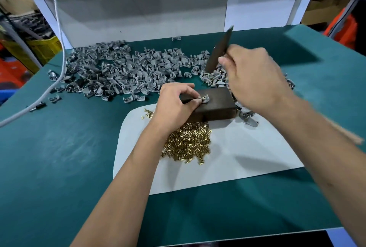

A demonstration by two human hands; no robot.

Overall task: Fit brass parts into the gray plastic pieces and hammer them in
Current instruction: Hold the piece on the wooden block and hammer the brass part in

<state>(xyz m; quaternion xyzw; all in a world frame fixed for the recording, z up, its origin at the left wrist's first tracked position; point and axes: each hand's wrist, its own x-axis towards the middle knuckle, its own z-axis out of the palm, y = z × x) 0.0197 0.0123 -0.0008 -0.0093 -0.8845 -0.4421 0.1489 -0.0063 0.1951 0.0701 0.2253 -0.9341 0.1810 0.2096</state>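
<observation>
Beyond both hands, a wide heap of gray plastic pieces (126,70) on the green mat (59,147). Just below the left wrist, a pile of brass parts (188,143) on white paper (247,159). Right hand (255,80) curled into a fist around a dark flat bar (219,50), raised above and right of the dark block (213,106). Left hand (176,104) resting on that block, thumb and forefinger pinched closed on one gray piece (205,99) with a brass part in it.

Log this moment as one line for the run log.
left hand: pinching gray piece on dark block | right hand: dark bar raised | brass parts: piled on white sheet
</observation>
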